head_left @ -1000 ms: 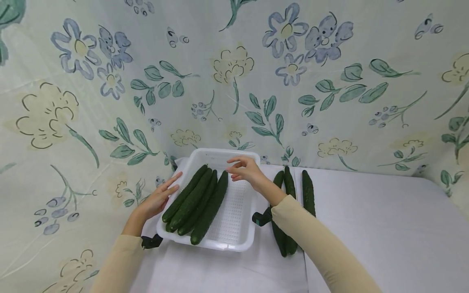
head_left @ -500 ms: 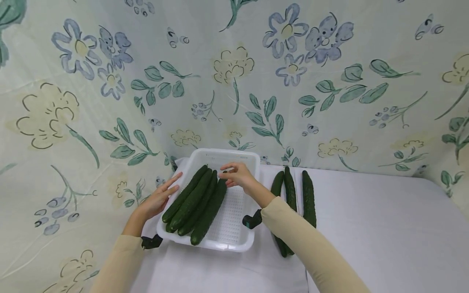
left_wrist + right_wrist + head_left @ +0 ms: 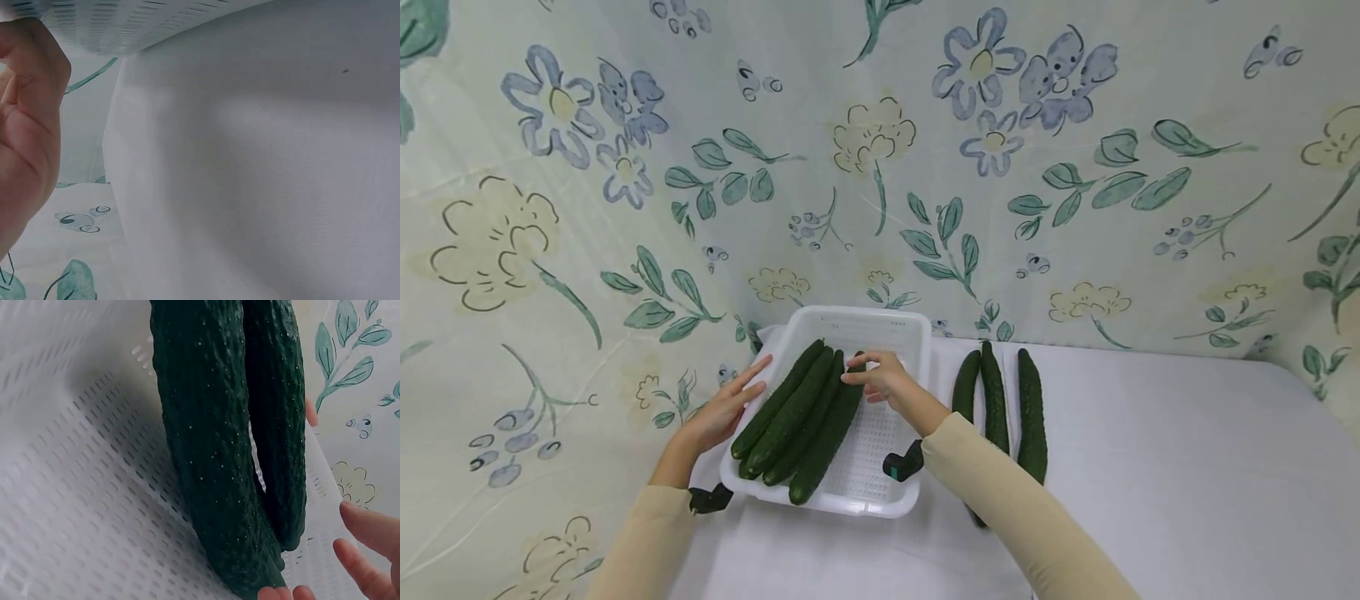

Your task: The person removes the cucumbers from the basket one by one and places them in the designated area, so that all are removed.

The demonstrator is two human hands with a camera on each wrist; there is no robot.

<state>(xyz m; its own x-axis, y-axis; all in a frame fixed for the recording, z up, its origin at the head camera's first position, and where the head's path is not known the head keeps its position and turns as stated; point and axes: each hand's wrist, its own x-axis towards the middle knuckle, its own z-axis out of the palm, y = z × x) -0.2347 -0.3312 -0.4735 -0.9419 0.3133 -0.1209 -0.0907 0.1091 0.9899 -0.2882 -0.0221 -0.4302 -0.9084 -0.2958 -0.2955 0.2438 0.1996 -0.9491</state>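
Note:
A white perforated plastic basket holds several long, dark green cucumbers, side by side in its left half. My left hand rests against the basket's left side with straight fingers; the left wrist view shows the basket's underside raised off the cloth near it. Over the basket, my right hand is at the far end of the rightmost cucumber. In the right wrist view its fingers are spread apart, with two fingertips right at the end of that bumpy cucumber.
Three more cucumbers lie on the white-clothed table right of the basket, partly hidden by my right sleeve. A flower-printed cloth hangs behind and to the left. Dark wrist cameras sit on both wrists.
My right hand has moved left and towards me, down onto the rightmost cucumber's far end. My left hand and the basket have stayed in place.

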